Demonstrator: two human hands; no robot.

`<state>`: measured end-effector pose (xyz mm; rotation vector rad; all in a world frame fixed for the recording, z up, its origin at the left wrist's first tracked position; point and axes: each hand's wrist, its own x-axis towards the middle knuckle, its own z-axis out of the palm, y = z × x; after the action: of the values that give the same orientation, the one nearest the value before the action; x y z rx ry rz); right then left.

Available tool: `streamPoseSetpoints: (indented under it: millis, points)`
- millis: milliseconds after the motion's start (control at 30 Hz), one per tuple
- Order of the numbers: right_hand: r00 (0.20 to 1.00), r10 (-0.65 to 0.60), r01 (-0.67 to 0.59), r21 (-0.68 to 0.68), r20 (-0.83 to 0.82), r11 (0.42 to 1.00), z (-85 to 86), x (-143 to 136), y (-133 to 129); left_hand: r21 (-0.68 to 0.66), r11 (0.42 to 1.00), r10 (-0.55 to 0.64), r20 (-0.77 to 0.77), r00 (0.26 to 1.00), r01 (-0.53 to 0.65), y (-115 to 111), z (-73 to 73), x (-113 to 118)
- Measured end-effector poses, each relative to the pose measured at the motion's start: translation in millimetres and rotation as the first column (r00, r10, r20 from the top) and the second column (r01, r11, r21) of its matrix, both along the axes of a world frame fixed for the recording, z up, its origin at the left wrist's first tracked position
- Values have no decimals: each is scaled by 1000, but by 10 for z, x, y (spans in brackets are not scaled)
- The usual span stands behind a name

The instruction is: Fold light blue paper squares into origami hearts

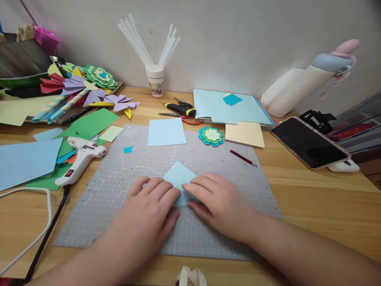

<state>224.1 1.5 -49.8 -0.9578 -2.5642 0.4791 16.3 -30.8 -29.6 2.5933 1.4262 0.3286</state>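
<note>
A light blue sheet of paper [182, 174] lies cornerwise on the grey cutting mat [232, 234], its top corner pointing away from me. Its lower part looks folded over, though my fingers cover most of that edge. My left hand [153, 204] grips the paper's left side, fingers together on top and thumb at the near edge. From the other side my right hand [216, 198] holds it between curled fingers and thumb. Beyond them on the mat rest a light blue square sheet [166, 132], a layered paper flower [211, 136] and a pencil [243, 157].
At left lies a white glue gun [83, 159] with a cable, beside green paper [89, 125] and finished paper flowers [99, 76]. Scissors [190, 120], a yellow-black cutter [180, 109] and a paper cup [156, 85] holding white strips stand behind. A phone [311, 142] is at right.
</note>
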Motion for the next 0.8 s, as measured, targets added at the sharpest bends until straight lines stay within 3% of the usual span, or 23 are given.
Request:
streamPoseSetpoints:
  millis: [133, 233, 333, 400, 500, 600, 667, 800]
  points:
    - [962, -181, 110, -316, -204, 942, -39, 6, 60, -3, 1000, 10, 12, 1000, -10, 56, -26, 36]
    - [906, -282, 86, -514, -315, 853, -20, 20, 103, 54, 998, 13, 65, 998, -17, 80, -59, 17]
    - [875, -324, 40, -613, -360, 789, 10, 48, 131, 179, 984, -1, 120, 993, -21, 112, -68, -33]
    - [865, -334, 92, -536, -375, 839, 32, 68, 120, 270, 962, -12, 149, 989, -29, 131, -51, -57]
    - [876, -251, 217, -128, -412, 968, 79, 82, 45, 394, 918, -15, 131, 991, -39, 123, -21, -50]
    - [962, -40, 117, 275, -269, 954, 110, 64, -49, 482, 876, -24, 85, 996, -20, 56, -29, -18]
    - [988, 23, 35, 377, -150, 925, 98, 46, -78, 505, 863, -58, 73, 996, 13, -5, -56, -16]
    - [992, 60, -17, 349, -114, 937, 24, 37, -30, 482, 867, -186, 82, 979, 124, -91, -80, -76]
